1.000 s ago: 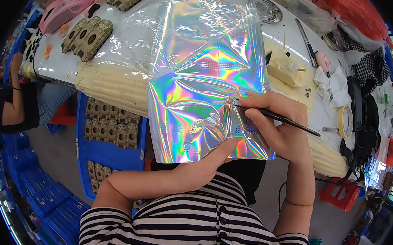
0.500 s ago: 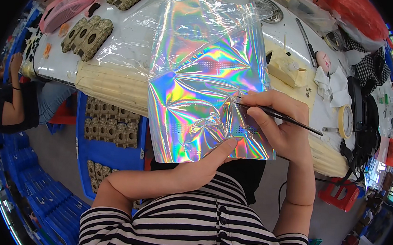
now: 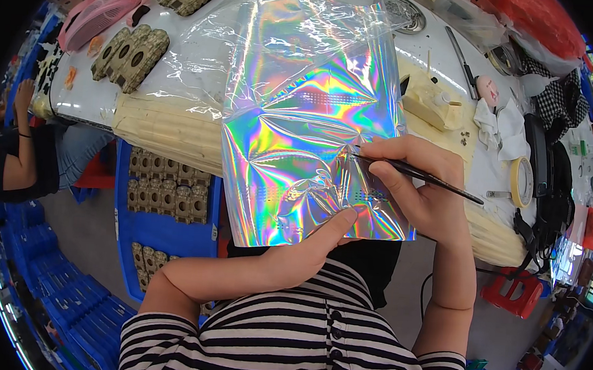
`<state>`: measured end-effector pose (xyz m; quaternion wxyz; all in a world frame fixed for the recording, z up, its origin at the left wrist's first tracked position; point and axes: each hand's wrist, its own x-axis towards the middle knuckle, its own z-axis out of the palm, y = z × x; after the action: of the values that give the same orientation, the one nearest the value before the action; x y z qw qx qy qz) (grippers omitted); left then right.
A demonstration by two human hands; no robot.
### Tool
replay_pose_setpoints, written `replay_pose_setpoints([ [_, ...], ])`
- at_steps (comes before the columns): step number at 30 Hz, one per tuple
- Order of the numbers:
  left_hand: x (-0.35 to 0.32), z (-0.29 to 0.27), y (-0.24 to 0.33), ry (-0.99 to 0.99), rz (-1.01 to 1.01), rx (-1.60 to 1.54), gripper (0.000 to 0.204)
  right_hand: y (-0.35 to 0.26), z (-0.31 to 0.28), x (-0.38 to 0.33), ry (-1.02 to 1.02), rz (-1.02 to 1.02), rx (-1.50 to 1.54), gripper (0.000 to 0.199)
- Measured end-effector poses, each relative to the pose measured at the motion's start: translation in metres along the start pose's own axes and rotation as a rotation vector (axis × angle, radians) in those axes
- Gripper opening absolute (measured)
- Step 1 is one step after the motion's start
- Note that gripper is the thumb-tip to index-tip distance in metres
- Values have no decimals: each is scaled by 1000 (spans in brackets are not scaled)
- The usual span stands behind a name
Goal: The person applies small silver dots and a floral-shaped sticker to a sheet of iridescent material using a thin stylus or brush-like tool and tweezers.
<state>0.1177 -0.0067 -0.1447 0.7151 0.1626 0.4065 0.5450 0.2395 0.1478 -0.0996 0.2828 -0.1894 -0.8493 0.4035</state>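
A shiny rainbow-coloured holographic foil sheet, creased and with rows of small dots, lies over the table's front edge. My left hand grips its near edge, thumb on top and the fingers hidden underneath. Slim black tweezers are pinched in my right hand, which is above the sheet's right side. Their tips meet the foil at a puckered spot a little right of its middle. Whether anything tiny sits between the tips, I cannot make out.
Camouflage-patterned casings stand at the table's left, near a pink basket. More fill a blue tray below. To the right are a cream block, a tape roll and black straps. Another person sits at far left.
My right hand and the tweezers have shifted very slightly left. The left hand keeps its hold on the foil sheet.
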Motion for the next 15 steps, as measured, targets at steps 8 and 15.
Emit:
replay_pose_setpoints([
  [8,-1,3,3,26,8,-38,41,2,-1,-2,11,9,-11,15],
  [15,1,5,1,31,64,-51,40,1,-1,-1,12,7,-24,15],
])
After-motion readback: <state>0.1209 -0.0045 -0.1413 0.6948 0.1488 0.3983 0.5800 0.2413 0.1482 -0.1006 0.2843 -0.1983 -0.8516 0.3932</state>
